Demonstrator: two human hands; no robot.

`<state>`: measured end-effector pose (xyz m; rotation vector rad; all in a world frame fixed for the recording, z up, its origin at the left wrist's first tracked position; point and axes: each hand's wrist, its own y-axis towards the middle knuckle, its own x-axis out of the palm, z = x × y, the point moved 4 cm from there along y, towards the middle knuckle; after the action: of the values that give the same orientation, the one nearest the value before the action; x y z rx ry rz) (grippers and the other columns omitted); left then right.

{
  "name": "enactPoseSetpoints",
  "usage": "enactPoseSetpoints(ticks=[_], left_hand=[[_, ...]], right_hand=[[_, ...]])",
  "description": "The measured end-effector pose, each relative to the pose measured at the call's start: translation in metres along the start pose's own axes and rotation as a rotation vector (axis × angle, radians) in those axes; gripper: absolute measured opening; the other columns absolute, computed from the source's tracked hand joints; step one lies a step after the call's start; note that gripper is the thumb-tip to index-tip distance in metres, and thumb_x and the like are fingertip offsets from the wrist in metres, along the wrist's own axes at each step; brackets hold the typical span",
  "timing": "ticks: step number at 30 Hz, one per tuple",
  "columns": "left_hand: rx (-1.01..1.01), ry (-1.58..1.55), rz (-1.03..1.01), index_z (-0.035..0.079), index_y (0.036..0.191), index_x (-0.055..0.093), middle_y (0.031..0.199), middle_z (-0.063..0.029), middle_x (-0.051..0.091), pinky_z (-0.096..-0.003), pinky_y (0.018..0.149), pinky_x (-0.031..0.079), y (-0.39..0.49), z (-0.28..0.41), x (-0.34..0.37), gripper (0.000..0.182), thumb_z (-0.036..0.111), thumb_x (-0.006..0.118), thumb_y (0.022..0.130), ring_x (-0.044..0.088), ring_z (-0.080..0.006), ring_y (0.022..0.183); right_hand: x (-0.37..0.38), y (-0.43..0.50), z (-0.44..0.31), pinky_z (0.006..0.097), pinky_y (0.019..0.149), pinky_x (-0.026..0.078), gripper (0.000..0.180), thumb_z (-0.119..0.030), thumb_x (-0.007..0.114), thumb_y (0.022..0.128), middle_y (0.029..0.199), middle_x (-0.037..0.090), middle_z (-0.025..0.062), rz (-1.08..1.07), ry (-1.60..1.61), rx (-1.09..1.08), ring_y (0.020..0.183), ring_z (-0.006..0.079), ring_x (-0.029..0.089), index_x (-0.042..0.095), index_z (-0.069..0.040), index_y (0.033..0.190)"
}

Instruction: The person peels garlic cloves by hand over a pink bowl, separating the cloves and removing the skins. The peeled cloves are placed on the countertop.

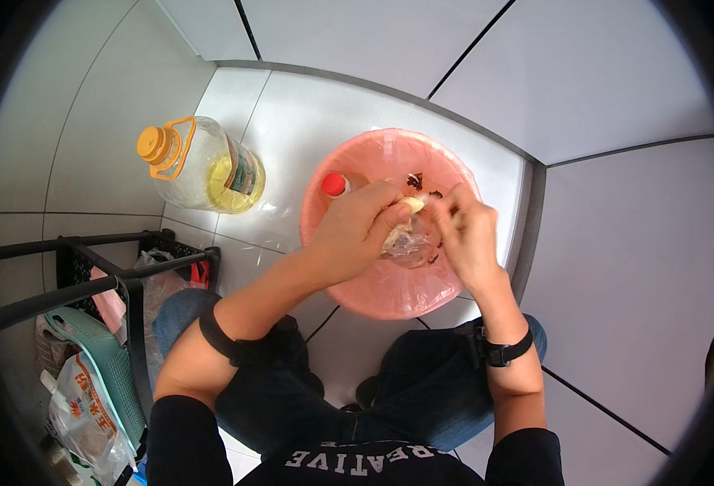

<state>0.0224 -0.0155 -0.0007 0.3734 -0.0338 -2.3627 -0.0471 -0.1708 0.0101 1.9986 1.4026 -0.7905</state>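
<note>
My left hand pinches a pale, peeled-looking garlic clove between thumb and fingers. Just right of the clove is my right hand, its fingers curled and partly blurred; whether they hold anything cannot be made out. Both hands are above a round pink bin lined with a clear plastic bag. Inside it lie a bottle with a red cap, crumpled clear plastic and dark scraps. My left forearm and hand cover part of the bin.
A large oil bottle with an orange cap and handle stands on the tiled floor at left. Nearer me is a black rack holding a green plastic basket and plastic bags. White panels border the floor beyond and at right.
</note>
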Motion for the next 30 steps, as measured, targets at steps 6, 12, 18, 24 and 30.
enactPoseSetpoints(ticks=[6,12,18,24,30], left_hand=[[0.096,0.027,0.046,0.004,0.100,0.055,0.093,-0.0125,0.060,-0.0382,0.070,0.046,0.001,0.000,0.001,0.018,0.018,0.060,0.090,0.059,-0.0314,0.084],[0.177,0.178,0.054,0.007,0.102,0.054,0.095,-0.0101,0.059,-0.0383,0.067,0.046,-0.001,0.000,-0.001,0.021,0.020,0.063,0.088,0.060,-0.0301,0.083],[0.210,0.273,0.067,0.008,0.101,0.054,0.093,-0.0077,0.059,-0.0368,0.060,0.047,-0.001,0.001,0.001,0.023,0.021,0.066,0.086,0.061,-0.0275,0.077],[0.254,0.331,0.104,0.008,0.097,0.053,0.088,-0.0070,0.059,-0.0364,0.054,0.046,0.000,0.001,0.004,0.024,0.019,0.068,0.083,0.062,-0.0266,0.069],[0.278,0.349,0.114,0.007,0.095,0.052,0.086,-0.0077,0.060,-0.0354,0.053,0.046,0.000,0.001,0.005,0.024,0.017,0.069,0.082,0.063,-0.0260,0.069]], right_hand=[[0.005,0.000,0.005,0.0344,0.055,0.047,0.010,-0.003,0.066,0.086,0.067,0.060,0.0142,-0.153,0.165,0.072,0.060,0.0233,0.062,0.057,0.001,0.087],[-0.001,0.000,0.006,0.0237,0.053,0.045,0.007,-0.006,0.060,0.093,0.079,0.063,0.0020,-0.207,0.582,0.225,0.062,0.0086,0.057,0.061,0.000,0.096],[0.006,-0.002,-0.001,0.0176,0.045,0.035,0.013,-0.013,0.058,0.096,0.076,0.061,-0.0007,-0.338,0.869,0.300,0.054,0.0026,0.046,0.062,-0.002,0.099],[0.017,-0.006,-0.003,0.0175,0.044,0.032,0.012,-0.015,0.059,0.096,0.071,0.057,-0.0034,-0.336,0.921,0.312,0.050,0.0008,0.040,0.062,-0.003,0.097],[0.023,-0.010,0.004,0.0189,0.042,0.029,0.017,-0.018,0.056,0.097,0.065,0.054,-0.0033,-0.233,0.965,0.339,0.048,0.0026,0.041,0.062,-0.004,0.091]])
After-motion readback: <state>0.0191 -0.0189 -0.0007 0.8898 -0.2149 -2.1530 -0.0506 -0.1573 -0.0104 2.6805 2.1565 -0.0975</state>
